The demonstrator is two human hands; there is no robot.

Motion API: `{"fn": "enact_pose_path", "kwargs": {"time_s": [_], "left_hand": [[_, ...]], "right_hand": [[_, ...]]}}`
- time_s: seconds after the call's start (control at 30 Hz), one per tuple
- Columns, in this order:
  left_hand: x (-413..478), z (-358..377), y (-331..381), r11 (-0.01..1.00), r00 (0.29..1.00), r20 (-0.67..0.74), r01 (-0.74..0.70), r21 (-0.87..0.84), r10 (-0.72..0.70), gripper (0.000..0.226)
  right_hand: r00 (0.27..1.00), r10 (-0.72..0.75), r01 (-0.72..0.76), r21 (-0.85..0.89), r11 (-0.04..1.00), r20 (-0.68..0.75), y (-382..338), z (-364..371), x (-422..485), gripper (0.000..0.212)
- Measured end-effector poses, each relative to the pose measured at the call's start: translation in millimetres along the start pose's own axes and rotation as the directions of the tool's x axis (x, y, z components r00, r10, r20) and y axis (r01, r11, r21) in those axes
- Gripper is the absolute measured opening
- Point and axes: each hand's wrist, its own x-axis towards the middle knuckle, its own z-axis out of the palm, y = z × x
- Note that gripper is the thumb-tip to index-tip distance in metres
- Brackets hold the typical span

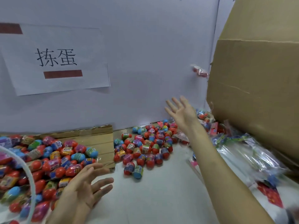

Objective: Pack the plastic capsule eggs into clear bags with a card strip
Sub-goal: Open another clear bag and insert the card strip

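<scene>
Hovering left hand (82, 189), right hand (184, 113): grips splayed wide, empty.

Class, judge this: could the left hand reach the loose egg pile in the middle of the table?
Probably yes: the left hand is open and empty, and only bare table lies between it and the egg pile.

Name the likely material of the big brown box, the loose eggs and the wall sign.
Big brown box: cardboard, matt, creased, with a torn ragged edge. Loose eggs: probably hard plastic, glossy highlights, printed wrap bands. Wall sign: thin white paper, matt, lifting corner.
</scene>
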Motion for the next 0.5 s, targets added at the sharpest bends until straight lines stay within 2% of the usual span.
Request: {"fn": "enact_pose_path", "kwargs": {"time_s": [0.17,0.27,0.33,0.37,0.43,0.47,0.5], "left_hand": [[-2,3,2,1.000,1.000,-0.001,0.007,-0.026,-0.007,0.024],[-5,-3,1,0.998,0.998,0.042,-0.052,-0.039,0.054,0.022],[-8,-8,0,0.992,0.990,0.083,-0.113,-0.051,0.117,0.029],[-9,-10,0,0.989,0.985,0.092,-0.141,-0.047,0.145,0.031],[-9,-13,-1,0.982,0.978,0.084,-0.189,-0.028,0.191,0.030],[-9,-15,-1,0.979,0.976,0.075,-0.205,-0.024,0.206,0.028],[-7,-16,-2,0.976,0.974,0.065,-0.214,-0.024,0.216,0.027]], "right_hand": [[0.992,0.109,-0.080,-0.379,0.922,0.055,67,-1,-53,0.025],[0.981,0.161,-0.067,-0.592,0.803,0.107,97,3,-83,0.025],[0.985,0.105,0.019,-0.688,0.726,0.138,107,9,-90,0.026],[0.991,0.030,0.079,-0.749,0.658,0.131,109,10,-91,0.025],[0.980,-0.133,0.191,-0.873,0.450,0.146,109,7,-92,0.018],[0.970,-0.152,0.230,-0.913,0.338,0.188,109,2,-93,0.016],[0.966,-0.097,0.257,-0.937,0.235,0.241,109,-4,-96,0.020]]}}
